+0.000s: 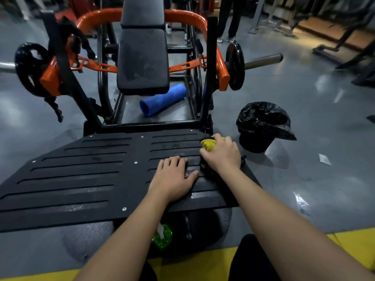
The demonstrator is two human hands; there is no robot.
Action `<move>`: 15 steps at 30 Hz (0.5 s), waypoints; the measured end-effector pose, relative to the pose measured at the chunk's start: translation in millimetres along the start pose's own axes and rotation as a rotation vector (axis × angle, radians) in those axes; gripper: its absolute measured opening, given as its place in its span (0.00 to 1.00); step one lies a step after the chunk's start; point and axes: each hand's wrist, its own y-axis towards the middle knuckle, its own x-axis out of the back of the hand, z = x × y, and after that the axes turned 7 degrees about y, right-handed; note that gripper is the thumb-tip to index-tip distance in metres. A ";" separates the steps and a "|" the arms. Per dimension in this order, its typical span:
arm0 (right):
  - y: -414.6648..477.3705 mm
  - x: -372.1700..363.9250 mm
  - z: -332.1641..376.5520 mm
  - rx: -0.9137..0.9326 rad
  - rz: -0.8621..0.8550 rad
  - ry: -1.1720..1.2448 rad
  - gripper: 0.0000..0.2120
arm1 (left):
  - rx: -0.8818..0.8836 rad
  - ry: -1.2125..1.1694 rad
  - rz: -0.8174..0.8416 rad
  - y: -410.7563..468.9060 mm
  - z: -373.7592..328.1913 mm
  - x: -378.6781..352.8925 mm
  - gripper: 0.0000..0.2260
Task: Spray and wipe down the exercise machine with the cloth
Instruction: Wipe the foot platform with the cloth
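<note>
The exercise machine has a black slotted footplate (pixel 81 169) close in front of me and a black padded seat (pixel 143 63) with orange arms behind it. My right hand (pixel 222 154) grips a bunched yellow and black cloth (pixel 208 145) on the footplate's far right corner. My left hand (pixel 174 177) rests flat on the footplate just left of it, fingers spread. A green spray bottle (pixel 162 236) stands on the floor under the plate's near edge, between my forearms.
A black bin (pixel 261 126) lined with a bag stands on the grey floor right of the footplate. A blue foam roll (pixel 162 102) lies inside the machine's frame. Weight plates (pixel 235 65) hang on both side bars. People's legs (pixel 229 19) stand behind. A yellow floor strip (pixel 192 264) lies nearest me.
</note>
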 end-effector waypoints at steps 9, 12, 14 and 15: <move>114.0 -46.8 19.6 -0.002 0.061 0.049 0.24 | 0.001 0.001 -0.017 2.0 0.4 -2.3 0.31; 123.4 -52.4 20.7 -0.002 0.065 0.073 0.26 | 0.008 0.002 -0.009 4.3 1.2 -5.1 0.32; 125.1 -49.9 16.9 -0.017 0.070 0.113 0.29 | 0.010 0.015 -0.015 4.5 0.5 -5.7 0.32; 124.5 -47.9 15.5 -0.007 0.097 0.115 0.29 | 0.016 0.018 -0.019 3.9 0.2 -5.4 0.32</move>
